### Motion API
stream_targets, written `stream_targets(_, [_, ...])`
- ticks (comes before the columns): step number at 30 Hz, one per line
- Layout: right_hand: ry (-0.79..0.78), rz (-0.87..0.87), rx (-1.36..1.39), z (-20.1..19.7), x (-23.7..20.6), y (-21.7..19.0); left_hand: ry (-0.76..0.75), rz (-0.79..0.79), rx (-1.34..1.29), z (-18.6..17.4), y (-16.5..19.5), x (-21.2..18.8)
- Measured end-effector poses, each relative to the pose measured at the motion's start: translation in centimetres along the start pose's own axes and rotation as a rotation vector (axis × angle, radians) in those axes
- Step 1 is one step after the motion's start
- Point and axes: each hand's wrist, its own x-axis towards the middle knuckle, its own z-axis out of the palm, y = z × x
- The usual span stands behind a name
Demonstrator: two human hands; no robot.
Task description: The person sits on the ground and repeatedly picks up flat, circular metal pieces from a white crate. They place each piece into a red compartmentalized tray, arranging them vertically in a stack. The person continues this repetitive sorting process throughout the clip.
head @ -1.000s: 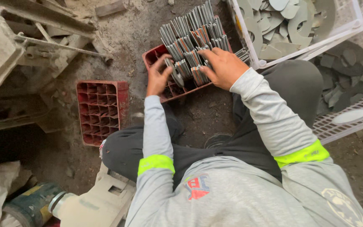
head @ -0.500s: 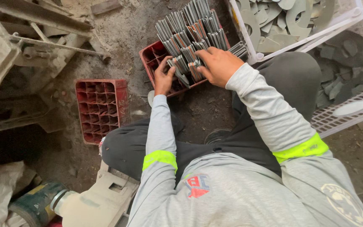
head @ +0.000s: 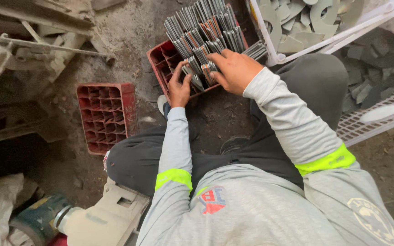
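Our right hand (head: 234, 70) pinches upright metal plates (head: 206, 36) in the red crate (head: 158, 54), just ahead of our left hand (head: 178, 89), which steadies one plate.

We see soft, even daylight with no hard shadows and no glare. The far right is brightest, where the white crates (head: 343, 36) and grey sleeves (head: 292, 123) show clearly. The near left sinks into deep shadow, losing detail. Focus is sharp in the middle; straight edges bend slightly toward the corners.
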Motion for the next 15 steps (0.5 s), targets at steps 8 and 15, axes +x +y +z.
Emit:
stream_targets(8, [-0.034, 0.021, -0.013, -0.1, -0.2, -0.1, -0.035, -0.121, 0.042, 2.0, 0.7, -3.1])
stream_targets(15, [-0.092, 0.026, -0.049, 0.6, -0.3, -0.3, -0.053, -0.039, 0.06, 1.2, -2.1, -1.2])
